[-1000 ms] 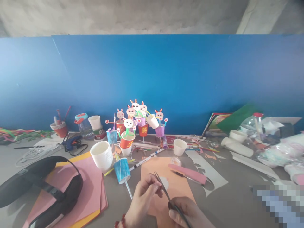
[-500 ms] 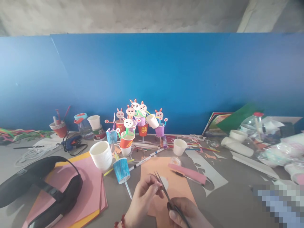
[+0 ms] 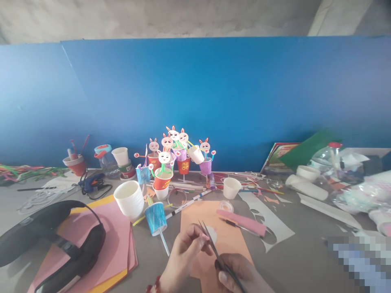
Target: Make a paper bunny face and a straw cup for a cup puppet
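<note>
The right hand (image 3: 241,273) is holding black scissors (image 3: 214,245), its grip clamping on the handles, with the blades a little apart. The left hand (image 3: 183,256) is pinching its grip together beside the blades. Both are hovering over orange paper (image 3: 233,241) lying on the counter (image 3: 305,260).

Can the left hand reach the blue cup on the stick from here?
Probably yes: the blue cup lies close to the left of the left hand, with only bare table between. Its fingers are pinched together beside the scissors, so they look occupied.
</note>
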`<control>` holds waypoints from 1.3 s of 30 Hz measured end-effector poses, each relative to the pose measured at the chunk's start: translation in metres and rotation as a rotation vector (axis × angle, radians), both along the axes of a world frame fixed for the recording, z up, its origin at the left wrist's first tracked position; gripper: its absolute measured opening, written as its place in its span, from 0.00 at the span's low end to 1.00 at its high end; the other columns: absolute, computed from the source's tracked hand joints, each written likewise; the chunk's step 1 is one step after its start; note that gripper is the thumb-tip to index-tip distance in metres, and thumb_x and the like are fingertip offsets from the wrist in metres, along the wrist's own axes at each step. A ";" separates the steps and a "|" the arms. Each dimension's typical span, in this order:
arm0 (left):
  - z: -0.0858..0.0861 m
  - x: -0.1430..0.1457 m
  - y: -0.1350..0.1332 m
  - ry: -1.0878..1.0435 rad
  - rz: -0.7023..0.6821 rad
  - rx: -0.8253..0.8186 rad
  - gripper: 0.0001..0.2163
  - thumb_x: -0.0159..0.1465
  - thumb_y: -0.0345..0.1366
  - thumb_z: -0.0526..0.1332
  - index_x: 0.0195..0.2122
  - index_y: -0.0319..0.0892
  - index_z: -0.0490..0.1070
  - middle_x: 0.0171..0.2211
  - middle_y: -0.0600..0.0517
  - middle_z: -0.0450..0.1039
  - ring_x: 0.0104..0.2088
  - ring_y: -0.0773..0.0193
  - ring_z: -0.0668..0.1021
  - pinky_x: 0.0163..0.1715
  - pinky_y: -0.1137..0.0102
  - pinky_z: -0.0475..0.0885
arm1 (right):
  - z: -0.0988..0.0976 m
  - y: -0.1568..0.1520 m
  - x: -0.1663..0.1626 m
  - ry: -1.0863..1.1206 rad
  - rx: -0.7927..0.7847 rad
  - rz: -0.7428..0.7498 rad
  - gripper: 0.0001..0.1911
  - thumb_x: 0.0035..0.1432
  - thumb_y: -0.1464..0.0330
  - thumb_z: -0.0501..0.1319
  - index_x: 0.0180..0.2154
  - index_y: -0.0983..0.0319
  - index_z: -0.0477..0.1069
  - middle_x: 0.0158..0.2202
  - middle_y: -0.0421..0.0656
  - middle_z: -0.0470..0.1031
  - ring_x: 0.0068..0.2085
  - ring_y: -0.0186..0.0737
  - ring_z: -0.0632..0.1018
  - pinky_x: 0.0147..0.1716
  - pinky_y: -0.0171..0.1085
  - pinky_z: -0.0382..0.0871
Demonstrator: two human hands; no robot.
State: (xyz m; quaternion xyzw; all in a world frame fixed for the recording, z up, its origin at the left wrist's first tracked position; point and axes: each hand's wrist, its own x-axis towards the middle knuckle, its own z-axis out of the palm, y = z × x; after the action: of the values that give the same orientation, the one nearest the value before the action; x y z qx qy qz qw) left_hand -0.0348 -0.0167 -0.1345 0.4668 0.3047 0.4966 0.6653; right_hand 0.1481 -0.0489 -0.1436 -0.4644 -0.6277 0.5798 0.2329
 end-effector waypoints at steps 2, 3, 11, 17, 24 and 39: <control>0.002 0.000 0.000 0.009 0.007 -0.002 0.16 0.62 0.48 0.66 0.28 0.40 0.71 0.27 0.54 0.70 0.28 0.66 0.76 0.36 0.69 0.68 | -0.002 0.000 0.000 0.019 -0.010 0.002 0.36 0.49 0.32 0.54 0.27 0.60 0.63 0.20 0.36 0.65 0.22 0.31 0.66 0.21 0.30 0.54; 0.003 0.000 0.000 0.010 0.008 -0.002 0.16 0.62 0.48 0.66 0.27 0.40 0.71 0.27 0.54 0.70 0.28 0.66 0.76 0.36 0.69 0.68 | -0.004 0.000 0.000 0.032 -0.018 -0.001 0.36 0.49 0.32 0.54 0.27 0.60 0.63 0.20 0.35 0.64 0.21 0.31 0.66 0.20 0.30 0.54; 0.002 0.001 -0.002 -0.005 0.005 -0.009 0.16 0.62 0.48 0.66 0.28 0.40 0.71 0.28 0.54 0.70 0.28 0.66 0.75 0.36 0.68 0.70 | -0.012 0.001 -0.002 0.100 -0.030 -0.023 0.34 0.50 0.34 0.56 0.27 0.60 0.62 0.20 0.35 0.63 0.20 0.29 0.66 0.19 0.29 0.52; 0.003 0.001 -0.001 -0.011 0.003 -0.022 0.15 0.62 0.47 0.66 0.28 0.41 0.71 0.27 0.54 0.71 0.29 0.65 0.76 0.36 0.68 0.70 | -0.009 0.001 -0.003 0.098 -0.011 -0.028 0.34 0.49 0.34 0.55 0.26 0.60 0.62 0.19 0.35 0.63 0.20 0.29 0.65 0.19 0.30 0.53; -0.001 0.000 0.001 0.024 0.013 0.028 0.15 0.63 0.47 0.65 0.28 0.40 0.71 0.25 0.54 0.72 0.28 0.65 0.76 0.36 0.69 0.69 | -0.012 0.001 -0.002 0.085 0.002 -0.036 0.34 0.50 0.35 0.56 0.25 0.60 0.60 0.19 0.34 0.62 0.20 0.28 0.64 0.19 0.30 0.51; -0.006 -0.001 0.005 0.043 0.003 0.067 0.15 0.63 0.47 0.66 0.29 0.40 0.71 0.28 0.54 0.70 0.27 0.66 0.77 0.35 0.69 0.69 | -0.012 0.001 -0.001 0.161 -0.091 -0.030 0.33 0.49 0.36 0.59 0.26 0.59 0.60 0.19 0.34 0.65 0.19 0.28 0.66 0.17 0.28 0.52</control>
State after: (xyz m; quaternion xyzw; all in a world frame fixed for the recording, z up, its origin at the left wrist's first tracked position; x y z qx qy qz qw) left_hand -0.0362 -0.0122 -0.1409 0.4988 0.3026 0.4973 0.6421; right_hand 0.1472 -0.0477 -0.1552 -0.4359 -0.5728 0.6395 0.2700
